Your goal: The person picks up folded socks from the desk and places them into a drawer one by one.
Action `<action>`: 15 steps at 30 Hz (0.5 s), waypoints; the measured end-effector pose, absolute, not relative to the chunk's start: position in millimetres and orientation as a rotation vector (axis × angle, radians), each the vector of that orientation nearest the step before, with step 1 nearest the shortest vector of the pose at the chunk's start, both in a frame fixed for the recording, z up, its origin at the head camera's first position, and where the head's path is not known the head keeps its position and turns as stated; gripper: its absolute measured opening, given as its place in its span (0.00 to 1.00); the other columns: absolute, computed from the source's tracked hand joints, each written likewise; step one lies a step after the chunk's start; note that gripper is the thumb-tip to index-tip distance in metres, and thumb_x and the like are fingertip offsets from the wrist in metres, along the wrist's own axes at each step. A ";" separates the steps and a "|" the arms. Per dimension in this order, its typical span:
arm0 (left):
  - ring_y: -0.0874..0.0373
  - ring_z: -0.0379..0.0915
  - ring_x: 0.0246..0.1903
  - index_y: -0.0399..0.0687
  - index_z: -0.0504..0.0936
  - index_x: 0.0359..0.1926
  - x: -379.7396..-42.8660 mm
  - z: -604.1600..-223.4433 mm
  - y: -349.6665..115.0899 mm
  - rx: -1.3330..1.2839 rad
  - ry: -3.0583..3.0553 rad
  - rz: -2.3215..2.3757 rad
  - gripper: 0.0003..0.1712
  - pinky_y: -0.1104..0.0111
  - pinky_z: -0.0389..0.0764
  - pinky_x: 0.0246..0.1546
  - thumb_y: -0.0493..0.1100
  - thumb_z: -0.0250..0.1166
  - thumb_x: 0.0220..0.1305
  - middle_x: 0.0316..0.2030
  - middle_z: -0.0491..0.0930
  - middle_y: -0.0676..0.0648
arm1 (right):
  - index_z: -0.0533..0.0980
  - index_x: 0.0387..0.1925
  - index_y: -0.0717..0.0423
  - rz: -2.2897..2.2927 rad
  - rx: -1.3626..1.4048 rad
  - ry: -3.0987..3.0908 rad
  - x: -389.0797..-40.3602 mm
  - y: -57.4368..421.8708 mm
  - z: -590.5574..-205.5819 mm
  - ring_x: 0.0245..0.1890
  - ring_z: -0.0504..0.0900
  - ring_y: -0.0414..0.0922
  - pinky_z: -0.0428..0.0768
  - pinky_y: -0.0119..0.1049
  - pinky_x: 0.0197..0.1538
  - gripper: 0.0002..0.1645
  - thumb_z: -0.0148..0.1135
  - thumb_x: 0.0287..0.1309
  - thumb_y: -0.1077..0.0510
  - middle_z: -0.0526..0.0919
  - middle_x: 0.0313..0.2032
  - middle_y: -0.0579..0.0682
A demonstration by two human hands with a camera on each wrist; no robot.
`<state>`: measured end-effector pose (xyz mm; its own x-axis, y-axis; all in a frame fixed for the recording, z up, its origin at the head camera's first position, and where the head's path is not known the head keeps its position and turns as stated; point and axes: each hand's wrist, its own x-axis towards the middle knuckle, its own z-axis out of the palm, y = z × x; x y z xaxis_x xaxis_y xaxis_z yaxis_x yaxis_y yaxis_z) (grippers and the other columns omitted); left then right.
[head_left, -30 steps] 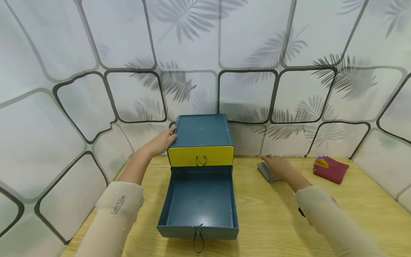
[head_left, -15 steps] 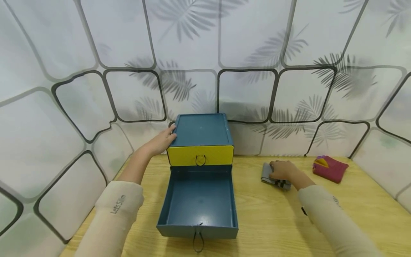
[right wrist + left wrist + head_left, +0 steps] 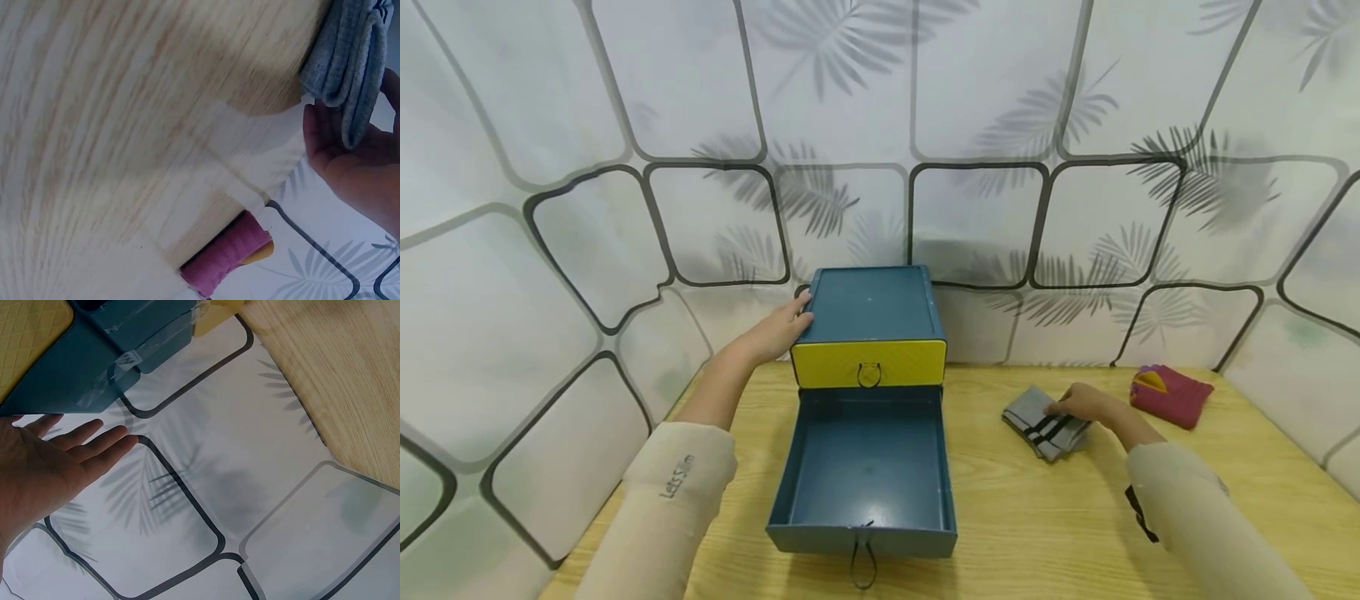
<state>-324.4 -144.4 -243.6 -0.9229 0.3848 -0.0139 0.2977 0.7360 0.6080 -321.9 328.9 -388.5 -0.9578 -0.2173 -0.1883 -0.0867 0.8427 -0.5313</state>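
My left hand [image 3: 778,332] rests with extended fingers at the left top edge of a small blue drawer unit [image 3: 872,304]. In the left wrist view its fingers [image 3: 103,453] spread just under the blue side wall. The unit's yellow upper drawer [image 3: 823,367] is closed; its blue lower drawer [image 3: 820,542] is pulled out and holds nothing. To the right, my right hand [image 3: 1086,402] pinches a folded grey cloth [image 3: 1028,410] with dark stripes by its right side. The right wrist view shows the cloth's thick folds [image 3: 347,69] between thumb and fingers.
A folded magenta cloth [image 3: 1183,396] with yellow and purple at its left end lies at the back right of the wooden table [image 3: 1022,533]. Patterned white sheeting [image 3: 977,217] stands behind and at both sides. A black loop handle [image 3: 864,567] hangs from the lower drawer's front.
My right hand, first over the grey cloth, has taken hold of it and moved right and nearer. The cloth has turned, showing its stripes. My left hand and the drawers stay put.
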 end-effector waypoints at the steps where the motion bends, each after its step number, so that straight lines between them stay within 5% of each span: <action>1: 0.39 0.34 0.67 0.39 0.37 0.71 -324.8 -243.9 -144.4 0.550 2.795 0.947 0.31 0.48 0.43 0.63 0.45 0.34 0.74 0.69 0.37 0.34 | 0.77 0.29 0.74 -0.824 -0.175 2.758 -320.4 328.7 -388.8 0.26 0.71 0.45 0.71 0.37 0.31 0.22 0.59 0.57 0.53 0.77 0.27 0.56; 6: 0.39 0.35 0.66 0.39 0.37 0.71 -326.9 -244.6 -144.3 0.546 2.806 0.940 0.31 0.49 0.44 0.63 0.45 0.34 0.74 0.69 0.38 0.33 | 0.69 0.37 0.77 -0.942 0.009 2.684 -314.7 326.8 -392.5 0.28 0.67 0.46 0.69 0.36 0.32 0.26 0.59 0.57 0.52 0.69 0.29 0.55; 13: 0.39 0.36 0.66 0.38 0.36 0.71 -325.8 -243.7 -144.4 0.546 2.804 0.936 0.31 0.48 0.44 0.63 0.44 0.34 0.74 0.68 0.39 0.33 | 0.74 0.22 0.62 -1.417 -0.025 2.394 -305.0 325.6 -397.9 0.17 0.72 0.38 0.74 0.30 0.23 0.13 0.55 0.59 0.59 0.74 0.18 0.47; 15: 0.39 0.35 0.66 0.38 0.36 0.71 -325.4 -243.5 -144.0 0.545 2.799 0.941 0.31 0.48 0.44 0.63 0.45 0.34 0.74 0.68 0.38 0.33 | 0.69 0.27 0.66 -1.525 -0.036 2.280 -303.8 329.7 -400.6 0.19 0.74 0.38 0.75 0.30 0.24 0.10 0.53 0.61 0.62 0.75 0.23 0.49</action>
<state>-325.4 -144.0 -243.5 -0.9248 0.3801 -0.0151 0.2938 0.7388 0.6066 -303.8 329.7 -400.6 -0.9214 -0.2366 -0.3084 0.1948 0.4055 -0.8931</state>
